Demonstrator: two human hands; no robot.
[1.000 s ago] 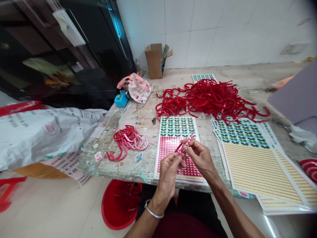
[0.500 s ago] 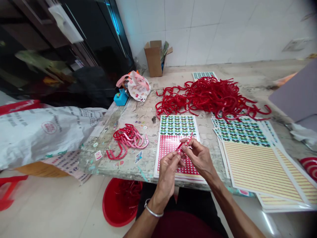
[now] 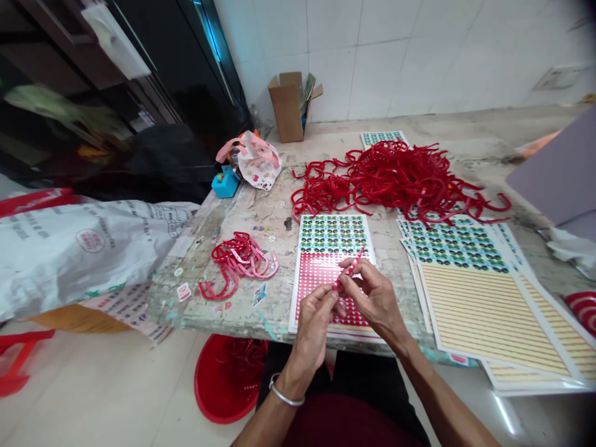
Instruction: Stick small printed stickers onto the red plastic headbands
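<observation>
My left hand and my right hand meet over a sticker sheet lying at the table's near edge. Both pinch a thin red plastic strip that pokes up between the fingertips. The sheet carries rows of green-and-black stickers on top and red ones below. A big heap of red plastic headbands lies beyond the sheet. A smaller bunch of red and pink headbands rests to the left of my hands.
A stack of striped sticker sheets covers the table at the right. A cardboard box stands by the tiled wall, a pink bag and blue item left of it. A red basket sits on the floor; a white sack lies at left.
My hands have stayed pinched on the red strip with only small finger shifts. The view has tilted slightly.
</observation>
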